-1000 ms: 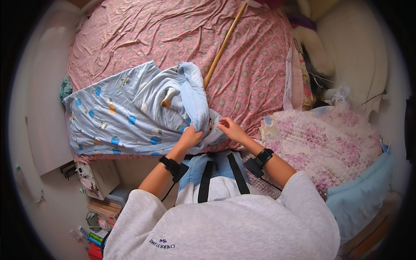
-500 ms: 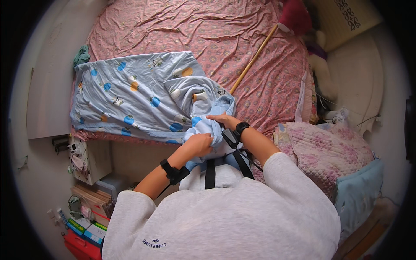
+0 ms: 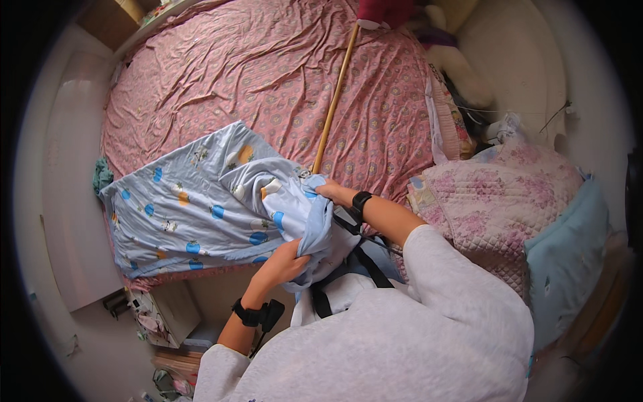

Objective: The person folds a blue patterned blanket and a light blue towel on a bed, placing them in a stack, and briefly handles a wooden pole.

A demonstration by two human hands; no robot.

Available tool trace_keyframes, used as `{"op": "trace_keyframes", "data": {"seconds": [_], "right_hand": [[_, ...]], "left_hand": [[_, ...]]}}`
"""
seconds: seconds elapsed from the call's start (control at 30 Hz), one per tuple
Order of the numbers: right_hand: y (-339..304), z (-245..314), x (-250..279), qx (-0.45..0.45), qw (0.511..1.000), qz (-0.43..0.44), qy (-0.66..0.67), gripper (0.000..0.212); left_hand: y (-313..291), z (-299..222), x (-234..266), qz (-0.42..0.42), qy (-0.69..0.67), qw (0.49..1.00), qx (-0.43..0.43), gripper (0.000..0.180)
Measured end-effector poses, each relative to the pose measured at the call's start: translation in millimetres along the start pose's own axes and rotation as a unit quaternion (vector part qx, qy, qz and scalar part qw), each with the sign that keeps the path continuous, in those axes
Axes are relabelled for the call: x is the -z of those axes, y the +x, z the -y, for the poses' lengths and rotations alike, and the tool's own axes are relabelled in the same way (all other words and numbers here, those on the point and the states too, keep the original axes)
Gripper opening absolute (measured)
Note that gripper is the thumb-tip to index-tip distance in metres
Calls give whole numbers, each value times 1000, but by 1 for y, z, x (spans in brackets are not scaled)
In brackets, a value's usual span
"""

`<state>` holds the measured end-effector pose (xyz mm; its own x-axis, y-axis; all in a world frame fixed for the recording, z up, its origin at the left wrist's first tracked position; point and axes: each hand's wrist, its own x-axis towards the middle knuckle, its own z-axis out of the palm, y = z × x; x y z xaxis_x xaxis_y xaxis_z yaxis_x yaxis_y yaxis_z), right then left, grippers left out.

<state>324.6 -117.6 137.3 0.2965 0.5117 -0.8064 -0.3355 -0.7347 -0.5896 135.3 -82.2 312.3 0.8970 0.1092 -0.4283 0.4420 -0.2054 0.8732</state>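
Note:
A light-blue duvet cover [image 3: 181,214], printed with blue, orange and white figures, lies across the near left part of the bed. Its right end is bunched up in front of me. My left hand [image 3: 284,262] is closed round a plain blue edge of the cover, near my waist. A little farther off and to the right, my right hand [image 3: 333,192] grips another part of that bunched edge; its fingertips are partly hidden in the folds. Just beyond the right hand lies the near end of a wooden stick [image 3: 337,97].
A pink patterned sheet [image 3: 221,80] covers the bed. At the stick's far end is a red object [image 3: 385,12]. To my right lie a pink floral quilt [image 3: 495,201] and a light-blue cushion-like item [image 3: 569,248]. A small white cabinet [image 3: 171,308] stands at the lower left.
My view has turned, so the bed sits differently in the picture. My hands have moved farther apart, the right one outward, and the cover's gathered edge is stretched between them.

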Motion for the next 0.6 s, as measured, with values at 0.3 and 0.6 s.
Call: {"op": "trace_keyframes", "data": {"seconds": [0.3, 0.6], "right_hand": [[-56, 154, 300, 361, 918, -58, -154, 47], [-44, 101, 664, 318, 759, -419, -383, 36]], "left_hand": [[199, -155, -85, 133, -213, 957, -144, 28], [401, -213, -247, 160, -298, 910, -239, 49]]}}
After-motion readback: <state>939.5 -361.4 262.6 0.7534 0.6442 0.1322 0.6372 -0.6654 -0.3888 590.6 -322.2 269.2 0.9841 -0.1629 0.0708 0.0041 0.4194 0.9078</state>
